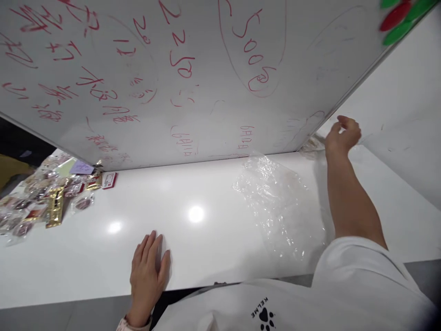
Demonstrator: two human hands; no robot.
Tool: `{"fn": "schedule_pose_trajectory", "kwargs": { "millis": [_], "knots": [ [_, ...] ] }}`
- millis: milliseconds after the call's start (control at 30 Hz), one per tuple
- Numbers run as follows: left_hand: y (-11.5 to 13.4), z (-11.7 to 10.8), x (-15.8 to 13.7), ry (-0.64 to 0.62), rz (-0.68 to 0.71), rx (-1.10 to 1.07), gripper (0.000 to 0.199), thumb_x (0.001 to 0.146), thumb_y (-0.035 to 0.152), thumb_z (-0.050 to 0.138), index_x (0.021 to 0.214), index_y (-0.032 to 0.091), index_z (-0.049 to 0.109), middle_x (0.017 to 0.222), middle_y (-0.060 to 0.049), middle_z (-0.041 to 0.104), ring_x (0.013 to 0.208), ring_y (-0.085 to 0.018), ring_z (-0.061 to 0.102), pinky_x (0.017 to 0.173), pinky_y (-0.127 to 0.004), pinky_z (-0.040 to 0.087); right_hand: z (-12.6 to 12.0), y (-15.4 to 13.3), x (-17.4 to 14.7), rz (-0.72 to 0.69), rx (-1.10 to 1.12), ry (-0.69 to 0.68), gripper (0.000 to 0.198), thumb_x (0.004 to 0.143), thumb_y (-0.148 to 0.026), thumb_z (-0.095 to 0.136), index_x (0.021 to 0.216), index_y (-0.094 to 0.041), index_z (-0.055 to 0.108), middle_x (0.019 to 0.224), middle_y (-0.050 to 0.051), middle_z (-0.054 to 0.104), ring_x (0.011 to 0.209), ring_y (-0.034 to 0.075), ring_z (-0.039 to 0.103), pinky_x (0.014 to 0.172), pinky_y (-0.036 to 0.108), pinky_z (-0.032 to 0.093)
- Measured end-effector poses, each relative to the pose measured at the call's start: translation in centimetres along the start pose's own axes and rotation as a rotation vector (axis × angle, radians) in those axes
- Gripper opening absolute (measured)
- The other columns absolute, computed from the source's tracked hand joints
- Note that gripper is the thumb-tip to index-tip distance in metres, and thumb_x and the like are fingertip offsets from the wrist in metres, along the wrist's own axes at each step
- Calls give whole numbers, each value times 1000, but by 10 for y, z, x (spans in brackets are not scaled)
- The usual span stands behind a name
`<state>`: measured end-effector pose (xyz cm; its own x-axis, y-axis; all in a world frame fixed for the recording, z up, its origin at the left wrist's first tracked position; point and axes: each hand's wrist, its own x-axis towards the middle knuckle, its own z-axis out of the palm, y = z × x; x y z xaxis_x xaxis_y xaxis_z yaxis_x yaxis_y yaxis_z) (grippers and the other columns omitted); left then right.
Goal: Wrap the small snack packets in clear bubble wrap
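My left hand [147,263] lies flat on the white tabletop [186,248] near its front edge, fingers stretched out and holding nothing. My right hand [343,134] is held out past the right edge of the whiteboard [206,92]. Its fingers are loosely bent, with a gap between them and the thumb, and nothing shows in them. Close by that hand, partly hidden behind the board, is some clear wrapping [311,146]. A crumpled clear plastic bag [280,207] is spread on the table between my two hands.
Red handwriting covers the whiteboard, which stands upright on the table. Green and red magnets [396,18] sit at its upper right corner. On the left are many small wrapped packets [25,204], a gold sachet [55,207], a purple note [81,167] and a red-edged label [110,180].
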<state>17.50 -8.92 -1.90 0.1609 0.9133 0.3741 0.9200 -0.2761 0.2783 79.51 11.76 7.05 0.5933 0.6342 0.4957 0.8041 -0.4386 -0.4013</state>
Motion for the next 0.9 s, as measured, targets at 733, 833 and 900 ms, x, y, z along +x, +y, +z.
{"fn": "schedule_pose_trajectory", "kwargs": {
  "millis": [733, 833, 900],
  "knots": [
    [-19, -18, 20, -170, 88, -163, 72, 96, 53, 50, 156, 23, 26, 165, -17, 21, 154, -35, 13, 120, -62, 20, -64, -200, -409, -1095, 321, -694, 51, 104, -48, 34, 148, -27, 49, 162, 4, 31, 152, 23, 24, 122, 49, 28],
    [-33, -17, 28, -334, 133, -56, 78, 93, 58, 53, 156, 20, 29, 163, -18, 25, 153, -39, 16, 119, -65, 18, -68, -153, -402, -885, 171, -677, 61, 101, -54, 36, 154, -25, 40, 162, 9, 31, 151, 29, 26, 119, 55, 30],
    [-43, -17, 31, -383, 151, -13, 72, 94, 55, 54, 153, 19, 37, 161, -18, 32, 151, -37, 23, 120, -63, 21, -64, -113, -388, -813, 62, -715, 60, 101, -55, 34, 154, -28, 39, 162, 7, 32, 151, 29, 27, 119, 57, 28]
  ]
}}
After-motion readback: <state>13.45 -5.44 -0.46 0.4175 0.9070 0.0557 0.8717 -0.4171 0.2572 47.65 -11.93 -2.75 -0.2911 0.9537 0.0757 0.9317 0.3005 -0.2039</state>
